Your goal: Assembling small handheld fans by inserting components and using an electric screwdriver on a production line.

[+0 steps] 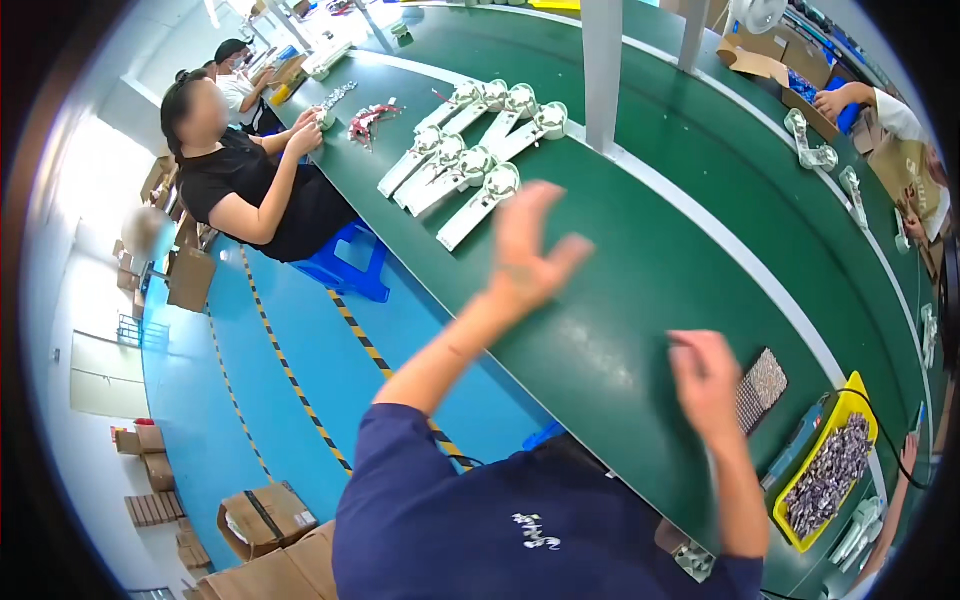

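My left hand (528,255) reaches over the green table, blurred, its thumb apart from its outstretched fingers. Nothing shows in it. Just beyond its fingers lies the nearest of several pale green-white parts (478,208), each a flat arm with a round cup at one end. The others are grouped in rows behind it. My right hand (706,385) hovers over the table, fingers loosely bent, and I see nothing in it. Beside it sits a dark tray-like block (762,388) with rows of small metallic pieces.
A yellow bin (858,395) of small metal pieces stands at right, beside a teal tool (797,440). A grey post (602,75) rises from the table. Red wires (370,122) lie farther off. A co-worker (245,180) sits at left on a blue stool (350,265); others work beyond.
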The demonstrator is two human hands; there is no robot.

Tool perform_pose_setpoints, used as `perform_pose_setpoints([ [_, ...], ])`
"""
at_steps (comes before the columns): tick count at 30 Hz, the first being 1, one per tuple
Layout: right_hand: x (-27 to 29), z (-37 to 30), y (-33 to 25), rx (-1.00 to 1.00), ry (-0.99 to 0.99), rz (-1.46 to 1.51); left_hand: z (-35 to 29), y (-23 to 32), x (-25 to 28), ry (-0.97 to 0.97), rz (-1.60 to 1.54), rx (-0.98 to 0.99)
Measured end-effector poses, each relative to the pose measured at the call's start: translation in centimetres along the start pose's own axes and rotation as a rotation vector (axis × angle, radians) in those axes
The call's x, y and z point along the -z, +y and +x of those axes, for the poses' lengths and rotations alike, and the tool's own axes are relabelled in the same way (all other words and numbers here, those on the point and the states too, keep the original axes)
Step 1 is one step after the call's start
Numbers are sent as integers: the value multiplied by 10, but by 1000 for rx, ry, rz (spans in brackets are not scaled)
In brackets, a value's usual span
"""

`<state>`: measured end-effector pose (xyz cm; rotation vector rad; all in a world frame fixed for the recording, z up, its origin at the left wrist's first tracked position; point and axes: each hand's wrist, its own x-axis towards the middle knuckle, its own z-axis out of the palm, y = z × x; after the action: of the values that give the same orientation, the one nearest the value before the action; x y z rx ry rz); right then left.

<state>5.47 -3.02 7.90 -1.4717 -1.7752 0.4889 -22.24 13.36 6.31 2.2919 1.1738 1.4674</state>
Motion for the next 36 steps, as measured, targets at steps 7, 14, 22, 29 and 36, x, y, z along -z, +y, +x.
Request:
perform_pose_setpoints([
  [7, -168, 179, -32, 147, -382, 259, 45, -241, 181, -69, 712, 275],
  [14, -232, 281, -54, 295, -660, -304, 25, -283, 167, -478, 490, 513],
  [22, -254, 288, -43, 388, -695, -365, 31, -248, 130, -582, 577, 455],
  [29, -216, 222, -24, 468, -546, -299, -10, -189, 104, -471, 527, 358],
  [36, -94, 118, 16, 413, -467, -311, -23, -43, 22, -473, 362, 341],
])
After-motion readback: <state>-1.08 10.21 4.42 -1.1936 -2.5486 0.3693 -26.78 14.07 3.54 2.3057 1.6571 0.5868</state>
